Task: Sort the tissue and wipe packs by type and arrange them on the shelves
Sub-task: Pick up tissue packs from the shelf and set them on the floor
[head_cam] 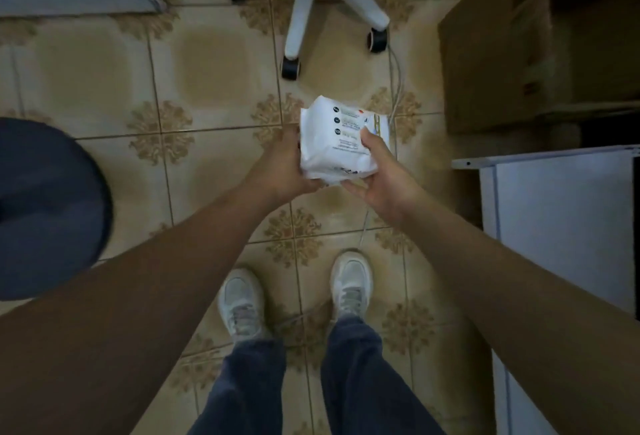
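Person stood on tiled floor (104, 64), white wipe pack (337, 143) held between both hands at waist height, above floor, no shelf reached yet. Step in hand, as judged: read label, settle type, then carry to matching shelf; best kept level, supported from below. Left hand (282, 166) clasped pack's left edge, fingers curled underneath. Right hand (379, 178) cupped right edge, thumb on top. White cabinet (561, 220) stood just right.

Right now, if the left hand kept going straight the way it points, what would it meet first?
Probably nothing soon. The left hand, gripping the white pack, points toward the office chair base ahead; depth is unclear.
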Demonstrator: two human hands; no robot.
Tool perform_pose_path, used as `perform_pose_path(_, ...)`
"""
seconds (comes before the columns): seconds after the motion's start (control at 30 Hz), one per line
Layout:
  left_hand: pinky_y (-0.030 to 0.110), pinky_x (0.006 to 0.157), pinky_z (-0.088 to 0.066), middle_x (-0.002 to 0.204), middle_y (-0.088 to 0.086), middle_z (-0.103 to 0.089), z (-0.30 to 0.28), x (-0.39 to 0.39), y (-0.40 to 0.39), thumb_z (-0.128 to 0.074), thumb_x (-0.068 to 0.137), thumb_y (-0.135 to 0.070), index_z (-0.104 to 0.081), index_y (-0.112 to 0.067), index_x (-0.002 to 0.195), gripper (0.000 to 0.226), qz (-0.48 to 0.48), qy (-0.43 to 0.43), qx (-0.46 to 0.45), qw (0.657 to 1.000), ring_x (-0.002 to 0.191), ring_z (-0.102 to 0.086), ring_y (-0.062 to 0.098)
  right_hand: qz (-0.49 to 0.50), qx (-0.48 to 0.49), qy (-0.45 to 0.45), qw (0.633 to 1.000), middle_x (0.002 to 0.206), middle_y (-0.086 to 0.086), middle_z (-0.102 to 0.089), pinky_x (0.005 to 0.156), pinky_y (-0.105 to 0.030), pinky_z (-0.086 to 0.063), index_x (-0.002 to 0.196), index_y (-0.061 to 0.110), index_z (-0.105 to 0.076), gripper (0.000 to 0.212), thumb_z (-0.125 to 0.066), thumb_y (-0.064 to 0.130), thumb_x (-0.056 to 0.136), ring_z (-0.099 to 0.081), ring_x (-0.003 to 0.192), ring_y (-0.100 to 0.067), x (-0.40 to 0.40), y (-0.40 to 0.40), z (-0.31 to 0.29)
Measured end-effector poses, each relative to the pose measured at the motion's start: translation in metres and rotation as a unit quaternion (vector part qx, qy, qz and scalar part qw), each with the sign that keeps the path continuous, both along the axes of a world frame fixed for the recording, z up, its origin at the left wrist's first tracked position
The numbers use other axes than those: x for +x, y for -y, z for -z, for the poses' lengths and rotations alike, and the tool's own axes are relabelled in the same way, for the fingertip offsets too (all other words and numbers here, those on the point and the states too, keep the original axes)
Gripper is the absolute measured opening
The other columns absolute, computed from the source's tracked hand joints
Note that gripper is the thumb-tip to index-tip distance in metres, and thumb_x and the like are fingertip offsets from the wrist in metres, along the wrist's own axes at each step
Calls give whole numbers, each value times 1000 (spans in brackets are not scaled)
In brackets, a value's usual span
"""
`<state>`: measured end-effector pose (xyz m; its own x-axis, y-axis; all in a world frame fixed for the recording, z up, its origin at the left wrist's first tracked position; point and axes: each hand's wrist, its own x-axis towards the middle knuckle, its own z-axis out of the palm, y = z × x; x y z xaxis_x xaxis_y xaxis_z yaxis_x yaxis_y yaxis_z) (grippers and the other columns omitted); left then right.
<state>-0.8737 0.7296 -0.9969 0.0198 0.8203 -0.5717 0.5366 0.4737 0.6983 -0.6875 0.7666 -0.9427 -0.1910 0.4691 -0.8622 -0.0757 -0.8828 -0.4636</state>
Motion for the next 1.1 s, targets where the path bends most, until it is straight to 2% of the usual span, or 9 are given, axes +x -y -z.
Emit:
perform_pose_path(0.13, 38, 102, -37, 134, 11, -51, 82, 13, -5, -91, 60, -47, -49, -18, 138, 94, -2, -114, 59, 992, 124, -43, 32, -7, 20, 4, 1000, 119, 4, -73, 108, -41, -47, 119, 24, -64, 28, -61, 40, 96, -67, 113, -13, 4, -12, 85)
perform_pose_path(0.3, 24, 101, -39, 139, 16, -36, 153, 33, -29, -89, 61, -49, -45, -17, 142, 98, -77, -63, 88, 991, 113, -31, 11, -50, 87, 29, 995, 120, 2, -72, 88, -28, -55, 125, 19, -61, 29, -59, 31, 99, -68, 110, -11, 13, -45, 155)
perform_pose_path(0.4, 4, 94, -20, 137, 11, -44, 180, 46, -39, -67, 56, -72, -48, -21, 144, 104, -53, -53, 83, 994, 117, -28, 12, -81, 112, 50, 989, 119, -1, -72, 74, -20, -56, 130, 15, -59, 31, -57, 25, 100, -71, 102, -8, 24, -60, 178)
perform_pose_path(0.5, 14, 90, -21, 132, 7, -54, 197, 53, -45, -62, 51, -71, -51, -21, 142, 104, -19, -63, 66, 996, 130, -38, 27, -132, 121, 80, 981, 116, 2, -73, 72, -17, -56, 130, 16, -59, 32, -59, 25, 99, -72, 99, -6, 32, -64, 195)
perform_pose_path(0.7, 46, 120, -15, 159, -1, -32, 174, 41, -59, -48, 38, -105, -34, -44, 150, 129, 6, -129, 1, 992, 150, -12, 30, -158, 174, 135, 963, 115, 8, -73, 81, -13, -51, 128, 22, -64, 34, -64, 32, 96, -69, 103, -4, 28, -68, 175)
perform_pose_path(0.8, 34, 111, -43, 138, -6, -58, 117, 34, -64, -86, 61, -66, -53, -31, 136, 89, -33, 58, 10, 998, 132, -52, 9, -170, 169, 115, 964, 115, 5, -74, 93, -24, -52, 121, 23, -67, 26, -63, 30, 96, -70, 105, -8, 30, -69, 146)
perform_pose_path(0.9, 23, 84, -58, 115, -12, -71, 67, 28, -65, -81, 85, -21, -60, -31, 119, 42, -102, 193, -32, 975, 99, -70, -2, -184, 156, 106, 965, 112, 7, -73, 76, -13, -53, 123, 21, -66, 28, -62, 32, 97, -71, 95, -2, 29, -69, 109)
perform_pose_path(1.03, 27, 75, -61, 125, -1, -66, 30, 15, -61, -82, 84, -23, -52, -16, 136, 60, -219, 179, -62, 957, 101, -71, 10, -259, 140, 150, 944, 114, 7, -70, 96, -32, -53, 129, 23, -62, 41, -63, 45, 94, -66, 107, -13, 21, -74, 69)
perform_pose_path(1.1, 37, 88, -59, 128, 0, -59, 18, 10, -58, -84, 80, -28, -42, -13, 140, 75, -260, 107, -52, 958, 110, -64, 16, -287, 148, 198, 926, 124, 5, -63, 102, -39, -49, 142, 25, -49, 59, -65, 50, 91, -62, 115, -17, 11, -73, 55)
